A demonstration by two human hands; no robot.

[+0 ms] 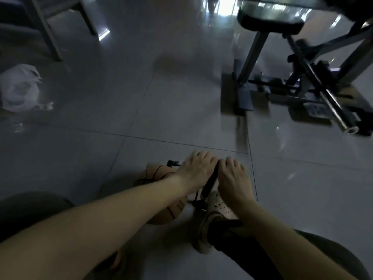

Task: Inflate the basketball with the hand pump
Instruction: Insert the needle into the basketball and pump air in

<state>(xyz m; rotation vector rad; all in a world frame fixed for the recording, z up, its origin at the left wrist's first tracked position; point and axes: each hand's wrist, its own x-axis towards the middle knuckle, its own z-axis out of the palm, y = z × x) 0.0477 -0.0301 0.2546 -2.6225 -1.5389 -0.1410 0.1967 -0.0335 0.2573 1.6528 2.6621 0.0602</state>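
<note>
**Fig. 1. Two-handed grip on the hand pump beside the basketball**

The hand pump stands on the tiled floor. Its black barrel forms the long axis, running from the hands at its top down to a base beside a pale perforated shoe. The view is from above, so how far the barrel leans cannot be told. The left hand and the right hand sit on either side of the pump's top, with fingers clenched over the handle, which they largely hide.

The basketball lies on the floor just left of the pump and is partly covered by the left forearm. A black hose fitting sits on the ball's far upper side, pointing left, away from the pump.

Far left of the pump lies a white plastic bag; its contents cannot be made out. Beyond the pump to the right stands a metal exercise frame, and beyond it to the left are chair legs.
</note>
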